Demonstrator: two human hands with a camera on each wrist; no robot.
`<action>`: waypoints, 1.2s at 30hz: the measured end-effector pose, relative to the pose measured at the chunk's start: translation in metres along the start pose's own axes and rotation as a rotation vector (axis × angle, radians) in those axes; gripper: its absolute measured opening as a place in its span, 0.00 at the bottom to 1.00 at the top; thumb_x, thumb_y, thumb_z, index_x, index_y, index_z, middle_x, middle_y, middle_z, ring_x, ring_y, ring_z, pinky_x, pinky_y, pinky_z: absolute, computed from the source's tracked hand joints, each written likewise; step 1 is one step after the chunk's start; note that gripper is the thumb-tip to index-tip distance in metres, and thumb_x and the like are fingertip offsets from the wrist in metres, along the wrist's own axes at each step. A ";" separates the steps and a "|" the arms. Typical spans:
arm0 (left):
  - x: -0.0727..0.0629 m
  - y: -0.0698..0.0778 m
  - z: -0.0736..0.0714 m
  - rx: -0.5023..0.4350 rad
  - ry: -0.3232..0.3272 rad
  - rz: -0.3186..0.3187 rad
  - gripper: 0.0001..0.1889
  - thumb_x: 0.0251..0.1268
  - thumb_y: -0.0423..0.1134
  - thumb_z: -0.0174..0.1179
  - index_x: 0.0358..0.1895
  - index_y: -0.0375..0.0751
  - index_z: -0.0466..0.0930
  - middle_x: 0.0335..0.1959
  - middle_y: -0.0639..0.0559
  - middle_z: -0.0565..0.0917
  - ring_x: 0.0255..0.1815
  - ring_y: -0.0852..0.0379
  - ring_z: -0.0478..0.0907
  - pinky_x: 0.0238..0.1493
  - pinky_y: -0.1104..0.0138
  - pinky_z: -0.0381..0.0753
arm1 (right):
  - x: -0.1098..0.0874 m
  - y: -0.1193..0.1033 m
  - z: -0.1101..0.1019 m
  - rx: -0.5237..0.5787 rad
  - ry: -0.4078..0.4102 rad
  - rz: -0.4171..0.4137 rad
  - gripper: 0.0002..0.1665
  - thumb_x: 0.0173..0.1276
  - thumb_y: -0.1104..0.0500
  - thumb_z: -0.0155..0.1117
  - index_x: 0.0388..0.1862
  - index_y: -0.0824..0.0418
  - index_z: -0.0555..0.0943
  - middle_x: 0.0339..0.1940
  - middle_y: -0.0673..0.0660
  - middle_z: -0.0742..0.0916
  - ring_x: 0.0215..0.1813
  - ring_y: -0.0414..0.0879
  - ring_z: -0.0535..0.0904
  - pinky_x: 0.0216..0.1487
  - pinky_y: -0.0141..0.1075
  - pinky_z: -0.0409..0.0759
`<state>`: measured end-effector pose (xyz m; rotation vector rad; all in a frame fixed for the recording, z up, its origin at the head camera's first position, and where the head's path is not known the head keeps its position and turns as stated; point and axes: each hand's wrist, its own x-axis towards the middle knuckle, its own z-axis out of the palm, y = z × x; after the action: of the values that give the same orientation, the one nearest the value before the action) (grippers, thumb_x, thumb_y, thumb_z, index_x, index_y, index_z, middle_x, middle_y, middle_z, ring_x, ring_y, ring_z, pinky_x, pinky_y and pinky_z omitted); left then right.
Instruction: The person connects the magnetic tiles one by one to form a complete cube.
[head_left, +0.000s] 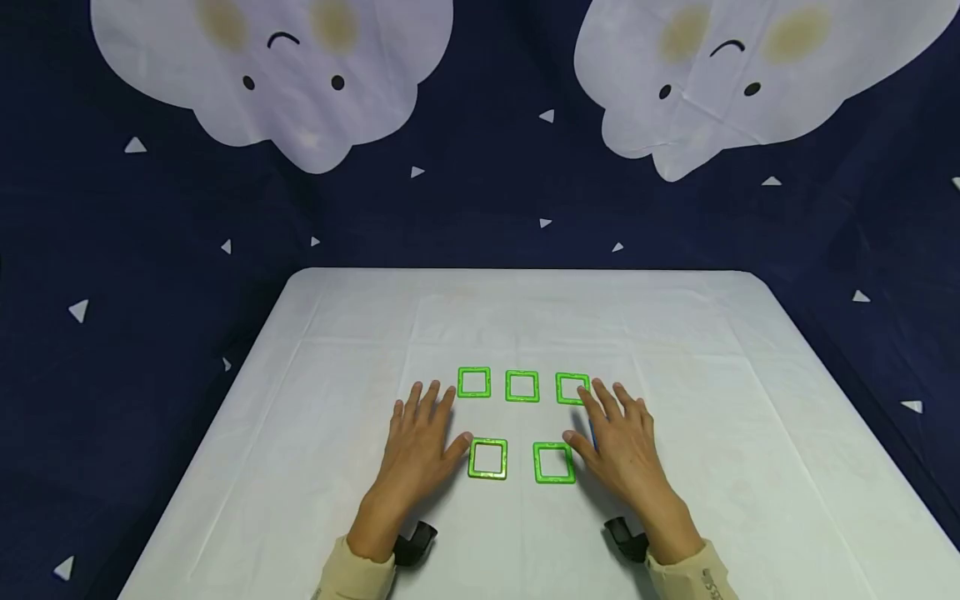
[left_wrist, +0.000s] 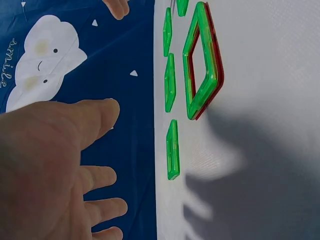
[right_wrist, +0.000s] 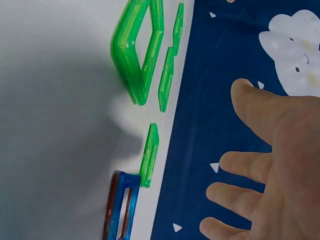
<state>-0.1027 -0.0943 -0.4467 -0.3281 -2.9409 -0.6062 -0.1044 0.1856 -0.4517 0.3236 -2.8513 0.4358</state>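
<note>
Fingers spread and straight, my left hand (head_left: 418,446) hovers over the white table, its thumb near a green square frame (head_left: 487,477). The left wrist view shows a red frame (left_wrist: 218,65) directly beneath that green one. My right hand (head_left: 624,446) also hovers with fingers extended, beside a second near green square (head_left: 554,480). Farther back lie a left green square (head_left: 474,369), a middle one (head_left: 522,400) and a right one (head_left: 562,375), partly behind my right fingertips. A blue square frame (right_wrist: 131,210) with red beneath it is mostly hidden under my right hand in the head view.
The white tabletop (head_left: 675,325) has a rounded far edge. Behind it hangs a dark blue cloth (head_left: 480,208) printed with clouds and small triangles. Black wrist straps (head_left: 415,546) sit at both wrists.
</note>
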 end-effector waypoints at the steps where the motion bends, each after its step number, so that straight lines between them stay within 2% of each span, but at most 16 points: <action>1: 0.000 0.000 0.001 -0.001 0.001 0.005 0.35 0.63 0.54 0.57 0.70 0.43 0.62 0.72 0.39 0.61 0.76 0.37 0.49 0.70 0.42 0.50 | 0.000 0.000 0.000 -0.001 0.003 -0.003 0.41 0.58 0.46 0.68 0.68 0.59 0.68 0.70 0.65 0.69 0.71 0.66 0.58 0.66 0.63 0.52; 8: -0.001 0.001 0.004 -0.012 0.009 0.037 0.35 0.62 0.53 0.57 0.70 0.43 0.62 0.72 0.40 0.62 0.75 0.38 0.50 0.70 0.42 0.50 | 0.001 -0.001 0.001 0.002 0.036 -0.031 0.41 0.57 0.47 0.69 0.67 0.60 0.69 0.68 0.66 0.71 0.70 0.67 0.60 0.65 0.63 0.53; 13: -0.001 0.001 0.006 -0.027 0.017 0.057 0.35 0.61 0.53 0.58 0.70 0.42 0.62 0.71 0.39 0.62 0.75 0.38 0.51 0.70 0.42 0.50 | 0.001 -0.001 0.001 0.015 0.015 -0.024 0.41 0.57 0.47 0.69 0.67 0.60 0.69 0.68 0.66 0.72 0.71 0.66 0.60 0.65 0.62 0.53; 25: -0.004 0.004 0.011 -0.037 -0.016 0.074 0.37 0.60 0.54 0.59 0.71 0.43 0.61 0.72 0.41 0.62 0.75 0.39 0.51 0.70 0.43 0.52 | 0.000 -0.001 0.002 0.014 0.000 -0.043 0.41 0.54 0.46 0.71 0.65 0.60 0.72 0.65 0.64 0.76 0.69 0.65 0.63 0.66 0.62 0.55; 36: -0.005 0.004 0.014 -0.038 0.005 0.110 0.36 0.59 0.53 0.60 0.70 0.43 0.62 0.69 0.41 0.66 0.71 0.39 0.58 0.69 0.44 0.55 | -0.001 -0.001 0.004 0.015 -0.020 -0.041 0.42 0.53 0.46 0.72 0.65 0.60 0.71 0.64 0.63 0.76 0.69 0.65 0.63 0.66 0.62 0.55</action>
<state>-0.0980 -0.0857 -0.4590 -0.4885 -2.8866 -0.6476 -0.1037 0.1835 -0.4550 0.3902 -2.8567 0.4487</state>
